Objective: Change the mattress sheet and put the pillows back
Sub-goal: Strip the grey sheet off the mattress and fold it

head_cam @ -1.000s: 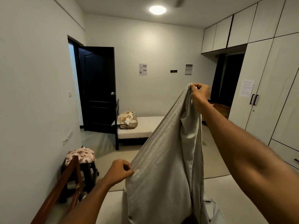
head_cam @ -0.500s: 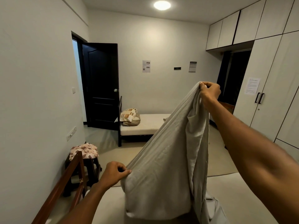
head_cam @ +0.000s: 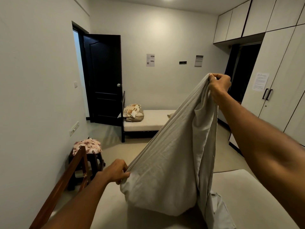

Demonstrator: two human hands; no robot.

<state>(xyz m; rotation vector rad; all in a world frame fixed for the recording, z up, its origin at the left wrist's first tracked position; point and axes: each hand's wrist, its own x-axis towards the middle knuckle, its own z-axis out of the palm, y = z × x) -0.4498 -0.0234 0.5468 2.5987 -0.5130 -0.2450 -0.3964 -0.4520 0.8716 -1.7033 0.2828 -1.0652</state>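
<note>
- At the lower left of the frame, a brown wooden bed rail (head_cam: 66, 184) slants up along the edge of the near mattress (head_cam: 244, 187).
- Just behind the rail stands a dark stool (head_cam: 92, 162) with a flowery pillow (head_cam: 87, 146) on top.
- In the middle left of the frame, a black door (head_cam: 104, 76) stands open.
- The left hand (head_cam: 115, 171) is low in the frame, left of the middle. Its fingers are curled tight round one edge of the grey sheet (head_cam: 168, 171).
- In the middle of the frame, far back, a second bed (head_cam: 148, 123) sits by the wall, with a checked pillow (head_cam: 132, 109) on a brown one at its left end.
- The sheet hangs between the two hands like a bag. Its bottom rests on the near mattress, low in the middle of the frame.
- The right hand (head_cam: 219, 85) is up high, right of the middle. It pinches the top of the sheet in a closed fist.
- Along the right side of the frame stand tall white cupboards (head_cam: 280, 71) with a paper stuck on one door.
</note>
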